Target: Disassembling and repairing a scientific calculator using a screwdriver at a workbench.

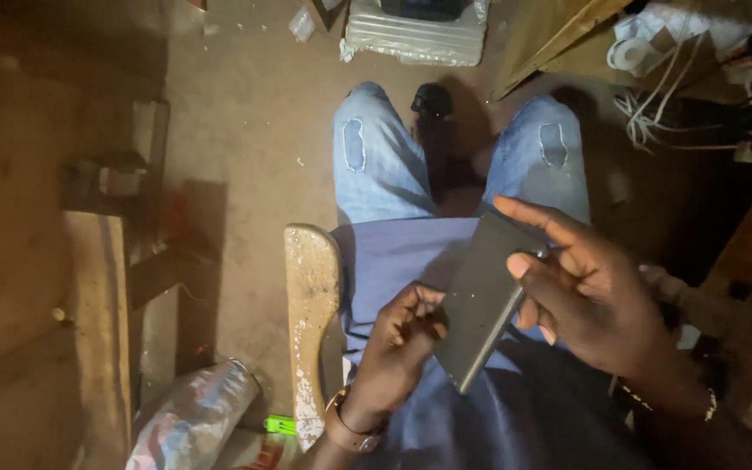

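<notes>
I sit with a flat, dark grey rectangular slab (480, 296) held over my lap. My right hand (598, 300) grips its upper right edge, thumb and forefinger laid across its face. My left hand (398, 348), a watch at the wrist, has its fingers curled against the slab's lower left edge. Whether something small is pinched in those fingers is hidden. Below the slab lie my blue shirt (411, 252) and my torn jeans (376, 165).
A worn wooden plank (311, 305) stands at my left knee, a wooden bench (97, 322) further left. A crumpled plastic bag (198, 418) and a small green object (280, 425) lie bottom left. White cables (654, 113) hang at upper right. Dirt floor (245, 113) ahead.
</notes>
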